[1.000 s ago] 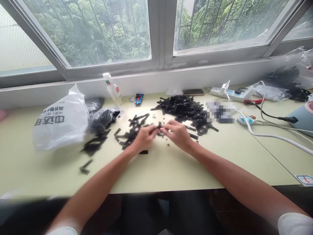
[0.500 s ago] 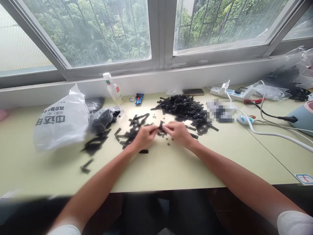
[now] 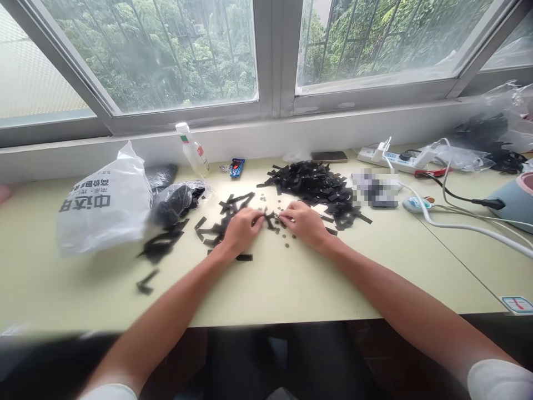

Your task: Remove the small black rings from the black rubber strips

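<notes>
Above the worktop (image 3: pixel 316 289), the left hand (image 3: pixel 245 226) apparently pinches a strip (image 3: pixel 270 220) while the right hand (image 3: pixel 305 222), its grip too small to tell, faces it, scattered discs (image 3: pixel 287 245) and a strip heap (image 3: pixel 310 180) placed presumably for easy reach.

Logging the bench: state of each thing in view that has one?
Left hand: curled, grip unclear
Right hand: bent, grip unclear
Black strip between them: hold unclear
Black strip pile: heaped, loose
Small discs: loose, scattered
Bottle: capped
White bag: bulging
Power strip: plugs inserted
Phone: lying flat
</notes>
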### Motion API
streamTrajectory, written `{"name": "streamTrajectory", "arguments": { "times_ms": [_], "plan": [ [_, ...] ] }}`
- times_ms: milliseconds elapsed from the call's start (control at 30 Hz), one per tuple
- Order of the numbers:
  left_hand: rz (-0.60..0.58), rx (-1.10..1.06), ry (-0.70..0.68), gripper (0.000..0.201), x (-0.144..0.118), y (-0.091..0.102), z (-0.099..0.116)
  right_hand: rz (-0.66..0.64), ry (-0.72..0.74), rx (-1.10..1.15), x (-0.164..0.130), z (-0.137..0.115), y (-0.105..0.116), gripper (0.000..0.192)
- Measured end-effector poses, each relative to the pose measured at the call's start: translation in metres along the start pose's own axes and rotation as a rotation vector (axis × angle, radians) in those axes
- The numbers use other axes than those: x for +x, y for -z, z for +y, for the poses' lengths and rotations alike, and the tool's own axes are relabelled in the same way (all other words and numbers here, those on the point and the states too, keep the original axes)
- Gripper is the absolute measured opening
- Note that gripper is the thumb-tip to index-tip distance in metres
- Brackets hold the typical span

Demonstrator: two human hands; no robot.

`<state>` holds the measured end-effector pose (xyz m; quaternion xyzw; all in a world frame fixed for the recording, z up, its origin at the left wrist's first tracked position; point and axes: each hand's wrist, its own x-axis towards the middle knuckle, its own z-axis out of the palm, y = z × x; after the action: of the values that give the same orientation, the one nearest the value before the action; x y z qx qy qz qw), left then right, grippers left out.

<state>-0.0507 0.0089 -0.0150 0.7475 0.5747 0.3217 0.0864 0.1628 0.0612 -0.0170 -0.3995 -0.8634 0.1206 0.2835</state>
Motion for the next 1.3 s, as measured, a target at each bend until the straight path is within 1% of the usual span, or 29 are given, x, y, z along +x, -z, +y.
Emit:
{"name": "streamTrajectory", "arguments": {
  "times_ms": [67, 167, 200, 267, 367, 433, 500, 600, 767, 867, 1000, 1067, 1133, 1200, 1300],
  "plan": [
    [0.044, 0.014, -0.025, 0.025, 0.000, 0.000, 0.003, 0.060, -0.029, 0.085, 0.001, -0.001, 0.002, 0.019],
    [0.155, 0.054, -0.074, 0.039, 0.000, 0.004, 0.014, 0.139, -0.047, 0.294, 0.001, -0.005, 0.007, 0.018],
    [0.173, 0.036, -0.082, 0.042, 0.000, 0.005, 0.019, 0.153, -0.041, 0.360, 0.001, -0.007, 0.007, 0.018],
    [0.144, -0.080, -0.056, 0.040, -0.001, 0.007, 0.027, 0.166, -0.016, 0.443, 0.000, -0.012, 0.008, 0.018],
    [0.048, -0.341, 0.045, 0.031, -0.002, 0.008, 0.035, 0.170, 0.057, 0.451, -0.003, -0.018, 0.007, 0.019],
    [0.007, -0.501, 0.101, 0.029, -0.002, 0.007, 0.035, 0.169, 0.103, 0.440, -0.004, -0.021, 0.007, 0.018],
    [-0.011, -0.636, 0.152, 0.028, -0.001, 0.007, 0.032, 0.162, 0.127, 0.444, -0.004, -0.022, 0.007, 0.017],
    [-0.016, -0.717, 0.224, 0.024, 0.000, 0.007, 0.026, 0.165, 0.137, 0.418, -0.004, -0.021, 0.009, 0.015],
    [-0.017, -0.652, 0.233, 0.021, 0.000, 0.010, 0.027, 0.236, 0.155, 0.296, -0.003, -0.020, 0.008, 0.013],
    [-0.030, -0.555, 0.218, 0.022, -0.002, 0.011, 0.031, 0.265, 0.107, 0.233, -0.002, -0.017, 0.008, 0.012],
    [-0.039, -0.385, 0.200, 0.031, -0.005, 0.013, 0.032, 0.323, 0.043, 0.160, -0.003, -0.016, 0.009, 0.011],
    [-0.022, -0.330, 0.203, 0.037, -0.006, 0.014, 0.032, 0.338, 0.062, 0.146, -0.004, -0.018, 0.009, 0.013],
    [-0.012, -0.318, 0.186, 0.038, -0.007, 0.014, 0.031, 0.293, 0.125, 0.152, -0.006, -0.019, 0.008, 0.016],
    [-0.022, -0.331, 0.150, 0.037, -0.008, 0.013, 0.031, 0.211, 0.178, 0.165, -0.007, -0.021, 0.006, 0.020],
    [-0.043, -0.339, 0.084, 0.032, -0.009, 0.010, 0.031, 0.144, 0.184, 0.175, -0.008, -0.019, 0.000, 0.022]
  ]
}}
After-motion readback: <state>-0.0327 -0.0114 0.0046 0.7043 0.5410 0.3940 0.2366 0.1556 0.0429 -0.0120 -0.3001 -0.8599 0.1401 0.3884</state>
